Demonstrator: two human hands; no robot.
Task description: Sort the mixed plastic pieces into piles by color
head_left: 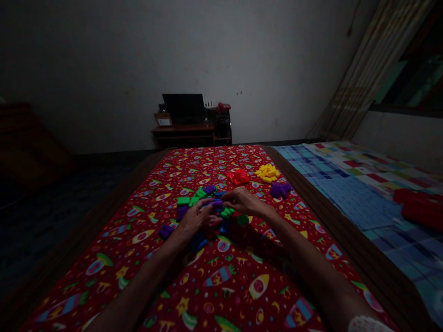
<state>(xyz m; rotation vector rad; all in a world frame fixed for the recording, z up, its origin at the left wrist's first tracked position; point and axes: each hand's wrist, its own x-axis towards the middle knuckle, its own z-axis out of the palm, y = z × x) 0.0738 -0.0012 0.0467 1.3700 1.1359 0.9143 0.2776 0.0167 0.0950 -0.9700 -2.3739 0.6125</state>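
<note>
My left hand (197, 216) is closed round one end of a purple plastic piece (217, 204), thumb and fingers pressed on it. At the piece's other end, the fingers of my right hand (241, 200) are pinched together. The piece is small and dark, so its exact kind cannot be made out. Around and below both hands lie green pieces (198, 196), more of them at the right, and blue pieces (224, 226). Dark purple pieces (166, 231) rest left of my left wrist.
Beyond my right hand are a red pile (238, 176), a yellow pile (267, 173) and a purple pile (280, 190). Everything lies on a red patterned cloth (221, 295). A plaid bed sheet (367, 216) is at the right; a desk with a monitor (185, 108) stands by the wall.
</note>
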